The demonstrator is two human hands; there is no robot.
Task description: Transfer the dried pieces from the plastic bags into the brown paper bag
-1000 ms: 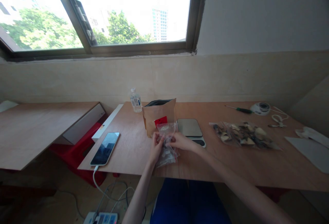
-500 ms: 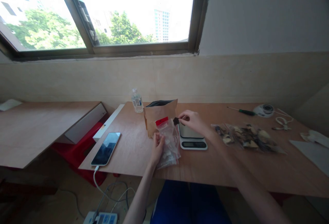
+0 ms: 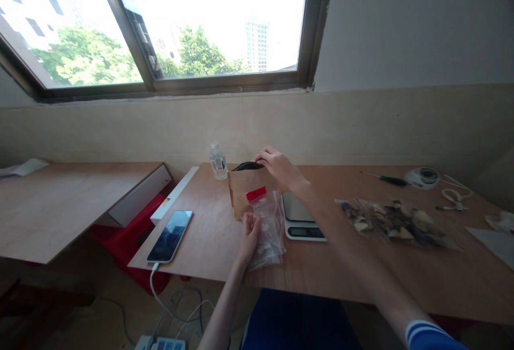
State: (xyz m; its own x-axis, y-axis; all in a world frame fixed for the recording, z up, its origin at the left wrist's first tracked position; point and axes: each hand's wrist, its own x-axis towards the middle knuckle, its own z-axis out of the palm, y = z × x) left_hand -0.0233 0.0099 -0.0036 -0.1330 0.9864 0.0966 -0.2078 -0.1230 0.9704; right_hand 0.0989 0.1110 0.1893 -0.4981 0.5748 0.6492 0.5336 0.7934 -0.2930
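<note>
My left hand is closed on the edge of a clear zip bag with a red top strip. Just behind it stands a brown paper bag, upright, its dark mouth open. At the right end of that mouth is my right hand, fingers drawn together over the rim. What those fingertips hold, if anything, is hidden. Under my right forearm sits a white kitchen scale with a grey plate, partly covered by the arm.
Clear bags of mixed dark and pale dried pieces lie to the right. Behind them are a green screwdriver, a white round device and a coiled cable. A water bottle and a plugged-in phone are on the left.
My right hand, pinching a small dark piece beside the clear bag, has moved up and left to the paper bag's mouth. The dark piece no longer shows. My left hand keeps its grip.
</note>
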